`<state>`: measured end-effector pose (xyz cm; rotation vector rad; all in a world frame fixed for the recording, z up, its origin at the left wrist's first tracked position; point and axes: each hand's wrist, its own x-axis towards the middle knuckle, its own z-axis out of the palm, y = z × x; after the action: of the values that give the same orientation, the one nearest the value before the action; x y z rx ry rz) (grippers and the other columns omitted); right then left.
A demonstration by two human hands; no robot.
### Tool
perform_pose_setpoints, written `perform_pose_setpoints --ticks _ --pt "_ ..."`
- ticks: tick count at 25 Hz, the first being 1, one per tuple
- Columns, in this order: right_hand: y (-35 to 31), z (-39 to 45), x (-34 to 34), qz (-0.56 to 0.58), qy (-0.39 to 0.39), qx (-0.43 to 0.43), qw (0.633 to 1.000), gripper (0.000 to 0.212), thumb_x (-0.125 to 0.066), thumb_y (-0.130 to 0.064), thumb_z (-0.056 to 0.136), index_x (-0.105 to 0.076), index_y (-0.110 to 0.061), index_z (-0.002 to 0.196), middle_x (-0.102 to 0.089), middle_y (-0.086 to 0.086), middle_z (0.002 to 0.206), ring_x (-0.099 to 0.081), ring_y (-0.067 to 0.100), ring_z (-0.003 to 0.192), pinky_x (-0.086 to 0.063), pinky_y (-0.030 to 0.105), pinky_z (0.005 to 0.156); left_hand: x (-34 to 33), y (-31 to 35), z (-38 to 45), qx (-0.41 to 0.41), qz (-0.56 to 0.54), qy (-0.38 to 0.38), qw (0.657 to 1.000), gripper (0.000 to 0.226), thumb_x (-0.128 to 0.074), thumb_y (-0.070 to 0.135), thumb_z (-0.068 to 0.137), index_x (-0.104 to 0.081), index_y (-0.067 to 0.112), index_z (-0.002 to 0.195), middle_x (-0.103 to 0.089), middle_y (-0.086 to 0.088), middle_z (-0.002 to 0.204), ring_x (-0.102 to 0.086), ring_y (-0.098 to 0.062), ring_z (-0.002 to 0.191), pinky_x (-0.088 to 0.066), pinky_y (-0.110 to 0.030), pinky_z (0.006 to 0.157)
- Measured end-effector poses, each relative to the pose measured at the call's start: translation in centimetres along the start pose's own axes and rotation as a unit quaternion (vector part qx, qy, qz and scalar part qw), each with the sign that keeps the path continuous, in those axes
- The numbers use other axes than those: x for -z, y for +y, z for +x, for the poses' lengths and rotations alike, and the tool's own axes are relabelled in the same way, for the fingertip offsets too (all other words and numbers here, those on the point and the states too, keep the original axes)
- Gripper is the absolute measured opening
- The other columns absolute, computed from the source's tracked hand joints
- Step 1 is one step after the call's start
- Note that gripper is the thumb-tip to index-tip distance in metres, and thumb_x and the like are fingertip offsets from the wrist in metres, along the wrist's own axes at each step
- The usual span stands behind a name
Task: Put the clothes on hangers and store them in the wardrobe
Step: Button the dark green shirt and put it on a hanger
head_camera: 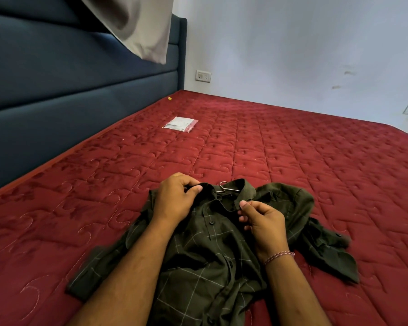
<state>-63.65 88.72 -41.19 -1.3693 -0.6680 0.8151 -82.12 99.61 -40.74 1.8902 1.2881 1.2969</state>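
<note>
A dark green checked shirt [210, 262] lies spread on the red quilted mattress [292, 161], collar away from me. A metal hanger [225, 187] sits inside it; only its hook and a short stretch of wire show at the collar. My left hand [174, 200] pinches the left side of the collar between thumb and fingers. My right hand [261, 222] grips the shirt's front edge just below the collar on the right. One sleeve trails off to the right, the other to the lower left.
A dark blue padded headboard [80, 74] runs along the left. A grey pillow [142, 27] leans on it at the top. A small flat plastic packet [180, 124] lies further up the mattress. A white wall with a socket [203, 76] is behind.
</note>
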Motion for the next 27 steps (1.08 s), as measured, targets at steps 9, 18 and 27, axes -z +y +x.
perform_pose_setpoints --ticks 9,18,27 --pt "1.4 0.1 -1.9 -0.03 -0.015 0.075 0.997 0.014 -0.079 -0.002 0.085 -0.072 -0.013 0.082 -0.073 0.002 0.076 -0.069 0.016 0.074 -0.056 0.033 0.071 -3.2 1.4 -2.8 0.015 -0.051 -0.029 0.998 0.013 -0.082 0.019 0.081 -0.076 0.024 0.071 -0.068 0.016 0.092 -0.063 0.003 0.085 -0.046 -0.016 0.074" --pt "2.6 0.1 -2.3 -0.132 0.012 0.186 0.973 0.018 -0.085 -0.008 0.08 -0.077 -0.024 0.081 -0.077 -0.01 0.081 -0.073 0.009 0.082 -0.059 0.033 0.083 -3.0 2.6 -3.3 0.116 -0.154 -0.075 0.978 0.029 -0.082 0.012 0.083 -0.072 0.029 0.062 -0.068 0.011 0.094 -0.064 0.001 0.083 -0.046 -0.012 0.073" --pt "2.6 -0.3 -2.5 -0.128 -0.003 0.228 0.965 0.021 -0.084 -0.006 0.081 -0.077 -0.025 0.083 -0.076 -0.014 0.083 -0.072 0.003 0.082 -0.054 0.016 0.077 -3.0 3.2 -3.4 0.181 -0.189 -0.054 0.964 0.037 -0.08 0.006 0.084 -0.069 0.025 0.054 -0.065 0.019 0.058 -0.059 0.01 0.056 -0.047 -0.007 0.059"
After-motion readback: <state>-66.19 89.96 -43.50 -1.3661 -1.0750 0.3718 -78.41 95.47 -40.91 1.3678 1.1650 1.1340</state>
